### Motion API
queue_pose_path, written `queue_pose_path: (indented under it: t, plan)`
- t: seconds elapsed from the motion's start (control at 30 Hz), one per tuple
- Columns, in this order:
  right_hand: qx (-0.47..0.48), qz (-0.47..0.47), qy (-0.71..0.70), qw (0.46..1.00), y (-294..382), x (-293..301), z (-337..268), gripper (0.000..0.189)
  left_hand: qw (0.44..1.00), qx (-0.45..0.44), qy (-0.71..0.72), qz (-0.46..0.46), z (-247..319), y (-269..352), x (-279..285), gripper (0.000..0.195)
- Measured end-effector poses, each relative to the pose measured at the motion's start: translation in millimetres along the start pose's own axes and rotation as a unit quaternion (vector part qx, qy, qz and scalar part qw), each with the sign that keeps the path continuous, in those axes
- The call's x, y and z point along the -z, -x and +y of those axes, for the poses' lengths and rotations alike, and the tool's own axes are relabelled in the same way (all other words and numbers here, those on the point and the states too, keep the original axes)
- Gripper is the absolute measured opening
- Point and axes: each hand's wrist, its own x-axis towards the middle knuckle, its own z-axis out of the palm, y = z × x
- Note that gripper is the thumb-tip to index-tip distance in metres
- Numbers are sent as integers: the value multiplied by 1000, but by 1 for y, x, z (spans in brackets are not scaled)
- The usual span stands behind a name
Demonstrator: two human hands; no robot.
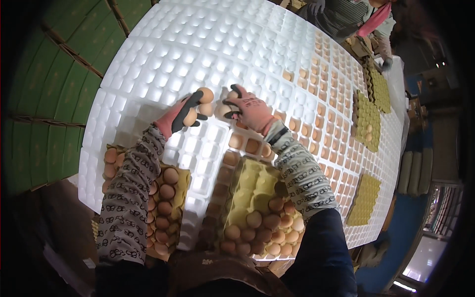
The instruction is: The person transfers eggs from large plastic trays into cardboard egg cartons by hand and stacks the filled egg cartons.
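My left hand (182, 113), in a pink and black work glove, grips three brown eggs (206, 95) above the white foam egg trays (207, 143). Just to its right my right hand (252, 107), gloved alike, holds paler eggs (223, 111) over the tray pockets; its fingers partly hide them. Under my right wrist, several pockets hold brown eggs (252, 146). Close to my body lies a yellow pulp egg tray (246, 189), with part of its cups bare and eggs heaped at its near end. Beneath my left forearm a second pulp tray (182, 185) carries rows of eggs.
Green stacked boxes (55, 81) line the left side. Toward the right, foam pockets hold many eggs (315, 133), and pulp trays (363, 200) rest on top. Across the table stands another person (337, 18) with gloved hands. Rolled bundles (415, 172) lie beyond the right edge.
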Motion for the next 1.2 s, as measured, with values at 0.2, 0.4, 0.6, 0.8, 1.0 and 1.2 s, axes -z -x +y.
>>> queue_pose_path:
  t: [0.2,0.4,0.6,0.8,1.0,1.2]
  plan:
    - [-191,153,-559,792,-53,-19,30,34,695,-169,-680,161,18,-6,8,39]
    - [59,164,-56,983,-57,-52,-5,49,738,-411,-490,214,6,-89,3,27]
    - [-19,114,-231,966,71,80,3,46,783,-379,-476,128,9,-66,-11,35]
    - [-87,7,-134,987,267,104,5,65,712,-333,-585,-200,-2,70,-185,49]
    - [-125,46,-194,972,300,64,-22,62,617,-314,-669,-271,-63,107,-238,55]
    - [-45,214,-505,835,344,61,-22,47,903,-161,-314,-244,-50,130,-172,42]
